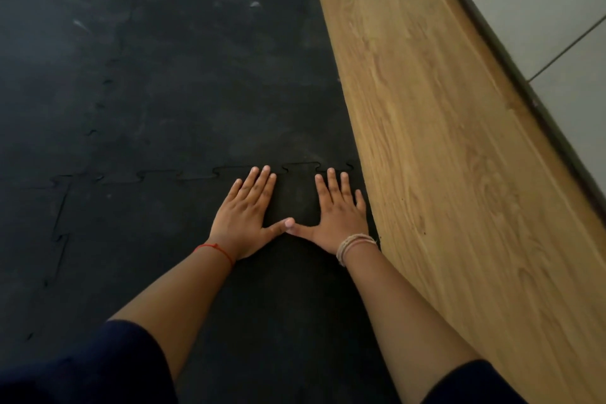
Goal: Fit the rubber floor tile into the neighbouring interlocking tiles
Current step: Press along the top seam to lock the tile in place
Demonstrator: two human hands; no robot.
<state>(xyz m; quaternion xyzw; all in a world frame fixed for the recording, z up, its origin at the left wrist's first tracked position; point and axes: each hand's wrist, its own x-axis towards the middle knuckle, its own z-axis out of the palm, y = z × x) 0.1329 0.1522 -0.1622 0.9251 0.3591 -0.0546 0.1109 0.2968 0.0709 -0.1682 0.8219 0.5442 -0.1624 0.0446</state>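
Note:
A black rubber floor tile (157, 233) lies flat in front of me, its toothed far edge meeting the neighbouring black tile (203, 82) along a jigsaw seam (196, 175). Another neighbouring tile (29, 239) joins it on the left along a second toothed seam. My left hand (244, 216) and my right hand (339, 215) both lie flat, palms down, fingers spread, on the near tile just short of the far seam. The two thumb tips touch. The fingertips of both hands reach the seam's tabs. Neither hand holds anything.
A strip of wood-pattern flooring (442, 174) runs along the right edge of the tiles. Beyond it stand a dark metal track (524, 85) and a pale wall or door panel (557, 10). My dark-clothed knees (82, 371) fill the bottom corners.

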